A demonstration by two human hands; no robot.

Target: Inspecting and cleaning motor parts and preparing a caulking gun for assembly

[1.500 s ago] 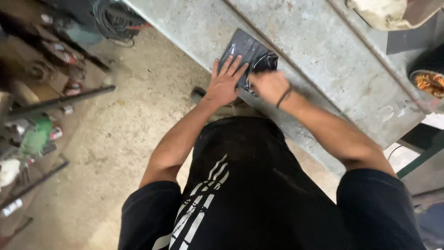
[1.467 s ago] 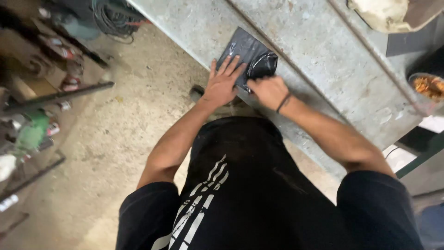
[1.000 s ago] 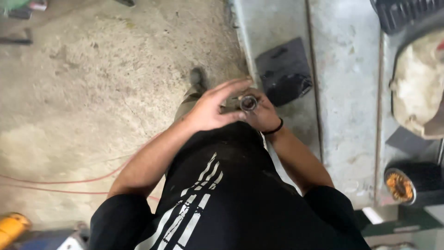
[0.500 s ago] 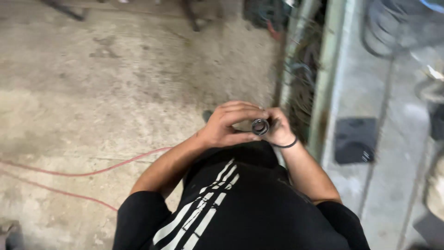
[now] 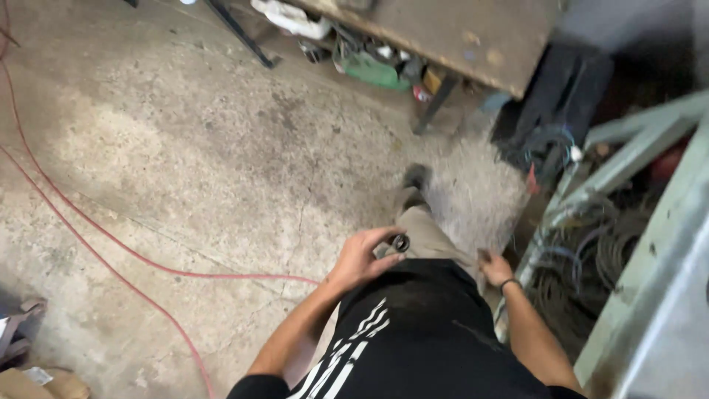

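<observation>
Over a stained concrete workshop floor (image 5: 185, 170) crossed by a red cable (image 5: 111, 244), the left hand (image 5: 363, 258) now carries the small dark round metal part (image 5: 400, 242) alone, fingers closed on it, while the right hand (image 5: 493, 267), having let go, hangs loosely curled and empty.
</observation>
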